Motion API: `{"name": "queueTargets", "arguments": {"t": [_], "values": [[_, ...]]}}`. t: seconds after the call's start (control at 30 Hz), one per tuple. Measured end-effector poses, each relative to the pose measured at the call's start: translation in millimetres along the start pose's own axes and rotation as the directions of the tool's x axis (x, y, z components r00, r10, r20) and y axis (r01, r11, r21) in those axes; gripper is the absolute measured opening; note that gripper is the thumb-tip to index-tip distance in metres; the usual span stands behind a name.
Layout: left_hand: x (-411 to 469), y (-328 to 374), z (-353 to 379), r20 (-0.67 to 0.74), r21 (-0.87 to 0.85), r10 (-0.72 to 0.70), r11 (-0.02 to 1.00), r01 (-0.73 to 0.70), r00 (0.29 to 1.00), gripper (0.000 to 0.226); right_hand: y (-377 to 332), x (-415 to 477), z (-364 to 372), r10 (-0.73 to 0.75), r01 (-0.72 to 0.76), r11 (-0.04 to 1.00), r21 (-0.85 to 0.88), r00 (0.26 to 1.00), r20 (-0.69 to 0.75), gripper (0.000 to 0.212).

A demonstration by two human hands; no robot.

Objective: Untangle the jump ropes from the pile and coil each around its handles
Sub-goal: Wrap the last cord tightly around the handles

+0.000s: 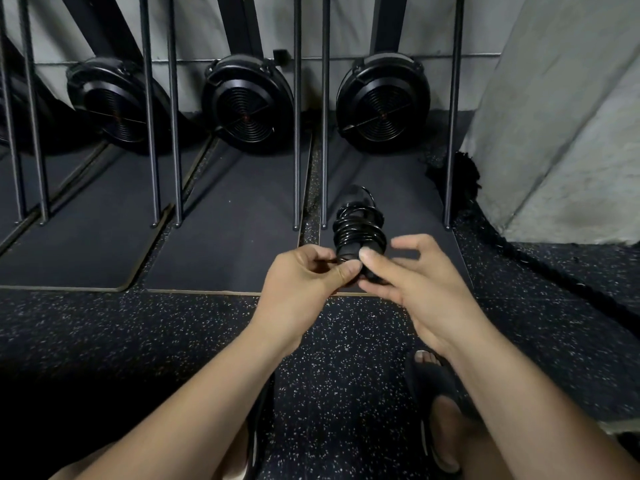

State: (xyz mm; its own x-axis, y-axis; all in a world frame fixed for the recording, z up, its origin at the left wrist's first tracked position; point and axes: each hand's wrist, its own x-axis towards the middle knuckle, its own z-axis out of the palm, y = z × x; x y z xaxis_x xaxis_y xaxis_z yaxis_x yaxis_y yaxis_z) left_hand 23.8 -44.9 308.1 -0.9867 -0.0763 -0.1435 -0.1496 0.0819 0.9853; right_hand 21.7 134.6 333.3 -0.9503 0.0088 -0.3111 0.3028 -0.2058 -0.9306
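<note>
A black jump rope (358, 227) is wound in several tight glossy loops around its black handles and is held out in front of me above the floor mat. My left hand (304, 282) grips the near end of the bundle, thumb and fingers curled round it. My right hand (412, 275) pinches the same end from the right with thumb and forefinger, its other fingers spread loosely. The handles' near ends are hidden behind my fingers.
Three black fan flywheels (247, 102) of upright machines stand along the grey wall, with thin metal legs (297, 133) on dark mats (221, 237). A thick black battle rope (491, 233) curves along the right by a concrete pillar (561, 116). My sandalled foot (436, 386) rests on speckled floor.
</note>
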Motion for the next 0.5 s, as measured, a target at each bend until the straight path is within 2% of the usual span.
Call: {"name": "queueTargets", "arguments": {"t": [0.1,0.17,0.23,0.3,0.37,0.4,0.43,0.5], "values": [[-2,10,-6,0.068,0.284,0.124,0.949,-0.138,0.99,0.024,-5,2,-4,0.004,-0.003,1.0,-0.024,1.0,0.016,0.045],[-2,16,-12,0.104,0.48,0.238,0.838,-0.258,0.966,0.024,-9,4,-7,0.015,-0.014,0.999,-0.039,1.0,0.027,0.036],[-3,17,-17,0.133,0.588,0.359,0.722,-0.365,0.924,0.033,-9,3,-7,0.019,-0.016,0.998,-0.057,0.999,0.042,0.034],[-2,15,-18,0.192,0.679,0.49,0.559,-0.476,0.85,0.04,-8,2,-5,0.014,-0.012,0.997,-0.075,0.999,0.035,0.031],[-1,15,-17,0.259,0.746,0.614,0.364,-0.558,0.746,0.035,-5,2,-2,0.014,-0.011,0.995,-0.098,0.999,0.029,0.028],[0,15,-17,0.285,0.757,0.651,0.297,-0.582,0.703,0.031,-3,1,-1,0.008,-0.005,0.993,-0.117,1.0,0.028,0.026],[1,15,-17,0.298,0.751,0.672,0.272,-0.601,0.678,0.027,-1,1,0,-0.006,0.01,0.99,-0.142,1.0,0.026,0.025],[-1,12,-16,0.282,0.708,0.672,0.335,-0.622,0.684,0.021,4,0,2,-0.047,0.051,0.98,-0.192,0.999,0.028,0.023]]}}
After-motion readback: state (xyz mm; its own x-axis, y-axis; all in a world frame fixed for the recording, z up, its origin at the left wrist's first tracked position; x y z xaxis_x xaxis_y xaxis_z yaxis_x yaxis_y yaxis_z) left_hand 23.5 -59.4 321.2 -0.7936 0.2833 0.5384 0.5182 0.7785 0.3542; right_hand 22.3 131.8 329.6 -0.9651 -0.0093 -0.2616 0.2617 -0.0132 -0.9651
